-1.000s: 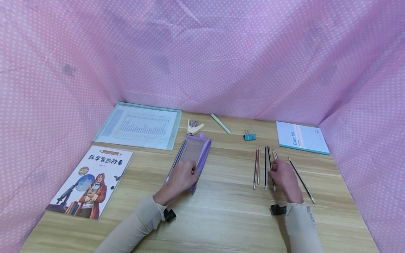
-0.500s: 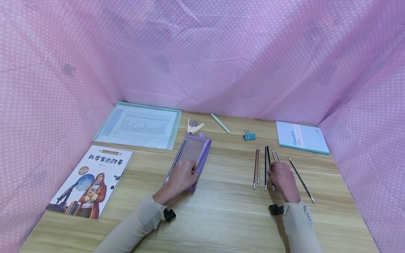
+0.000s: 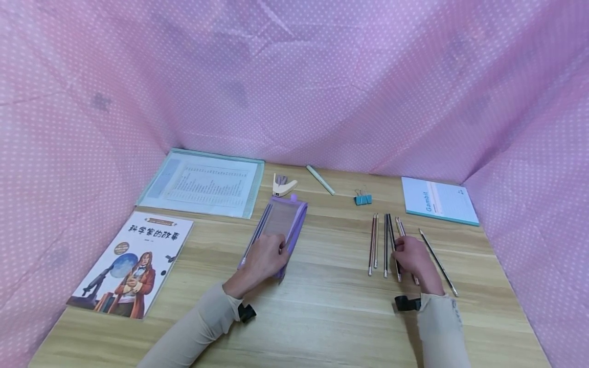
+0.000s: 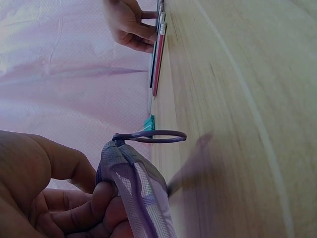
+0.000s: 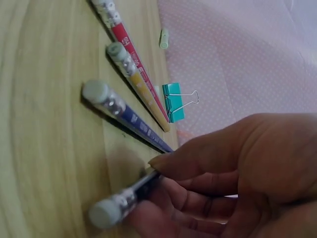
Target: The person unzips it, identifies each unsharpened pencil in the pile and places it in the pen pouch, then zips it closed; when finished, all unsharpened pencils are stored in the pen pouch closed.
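My left hand (image 3: 264,255) grips the near end of a purple mesh pencil case (image 3: 281,214); its zipper pull loop (image 4: 151,135) sticks out past the fingers in the left wrist view. Thin dark pencils show along the case's left side. Over the pencils on the right, my right hand (image 3: 416,258) pinches a dark pencil (image 5: 126,198) near its white eraser end between thumb and fingers. Left of it lie a blue pencil (image 5: 136,121), a yellow pencil (image 5: 141,87) and a red pencil (image 5: 132,49). A striped pencil (image 3: 401,226) runs partly hidden beneath the right hand.
Another dark pencil (image 3: 439,263) lies slanted at the right. Behind are a teal binder clip (image 3: 363,198), a pale green pen-like stick (image 3: 320,180), a cream stapler (image 3: 284,185) and a notepad (image 3: 439,200). A document folder (image 3: 202,183) and a book (image 3: 133,266) lie left.
The right hand has shifted slightly right, and the dark pencil's eraser end has moved a little with it. A striped pencil's end now shows below that hand. The left hand stays on the case.
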Demonstrator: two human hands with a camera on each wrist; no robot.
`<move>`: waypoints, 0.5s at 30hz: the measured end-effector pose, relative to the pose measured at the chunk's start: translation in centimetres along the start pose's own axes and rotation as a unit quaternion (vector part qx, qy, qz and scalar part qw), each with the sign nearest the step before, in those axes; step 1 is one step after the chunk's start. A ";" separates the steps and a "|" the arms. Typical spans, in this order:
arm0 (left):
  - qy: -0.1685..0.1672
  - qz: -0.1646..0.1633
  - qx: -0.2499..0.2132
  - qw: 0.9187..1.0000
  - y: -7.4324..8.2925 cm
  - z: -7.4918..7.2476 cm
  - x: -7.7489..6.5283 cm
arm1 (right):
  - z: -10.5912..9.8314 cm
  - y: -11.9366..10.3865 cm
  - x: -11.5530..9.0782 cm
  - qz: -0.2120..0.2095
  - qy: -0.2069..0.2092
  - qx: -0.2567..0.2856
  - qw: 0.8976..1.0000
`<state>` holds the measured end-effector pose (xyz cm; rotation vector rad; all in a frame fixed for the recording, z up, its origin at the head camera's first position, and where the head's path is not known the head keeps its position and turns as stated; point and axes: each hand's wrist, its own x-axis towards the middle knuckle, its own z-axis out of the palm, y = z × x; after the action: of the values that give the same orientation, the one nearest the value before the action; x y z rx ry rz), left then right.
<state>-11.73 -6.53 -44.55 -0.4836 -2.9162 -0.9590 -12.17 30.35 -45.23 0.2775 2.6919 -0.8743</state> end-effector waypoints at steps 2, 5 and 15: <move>0.001 0.000 0.000 1.000 0.0 0.0 0.0 | -0.1 0.2 0.0 -0.003 0.002 0.009 1.000; 0.001 -0.001 -0.001 1.000 0.0 0.0 0.0 | -0.2 0.4 0.0 -0.004 0.002 0.019 1.000; 0.003 0.000 0.001 1.000 -0.1 0.0 0.0 | -0.5 0.5 0.1 0.014 -0.018 0.080 0.997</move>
<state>-11.75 -6.57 -44.62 -0.4805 -2.9111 -0.9569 -12.24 31.05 -45.20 0.3319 2.5827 -1.0780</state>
